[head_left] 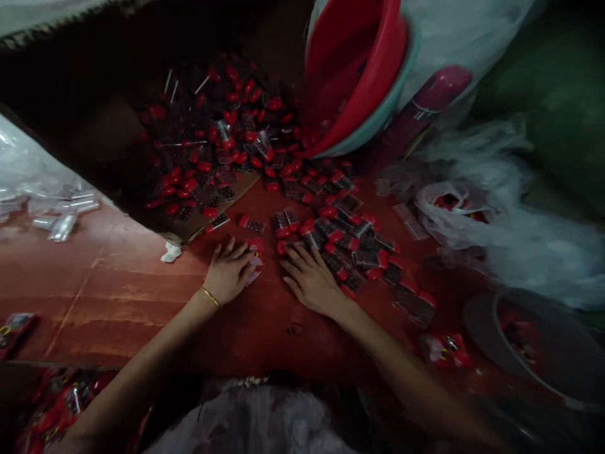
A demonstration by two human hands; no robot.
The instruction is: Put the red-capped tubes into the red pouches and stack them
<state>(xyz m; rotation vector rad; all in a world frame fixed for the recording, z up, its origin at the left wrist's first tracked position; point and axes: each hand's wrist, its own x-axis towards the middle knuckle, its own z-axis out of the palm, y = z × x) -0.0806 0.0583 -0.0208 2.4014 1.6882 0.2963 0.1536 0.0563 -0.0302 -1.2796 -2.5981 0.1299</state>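
Observation:
My left hand [228,272] lies palm down on the red tabletop, fingers stretched out and a gold bangle on the wrist. Its fingertips touch or partly cover a small red printed packet [256,250]. To the right, my right hand [309,277] rests with fingers spread, at the near edge of a heap of small clear cases with red caps [352,227] and dark contents. Its fingertips reach the nearest cases; nothing shows in its grasp. A single capped case [251,224] lies just beyond the gap between both hands.
A cardboard box [108,170] on its side spills more capped cases. Beyond stand a tilted red basin [354,75] and a pink-capped bottle [444,88]. At right are plastic bags [520,233] and a grey tub [548,347]; a rubber band [295,328] lies near me.

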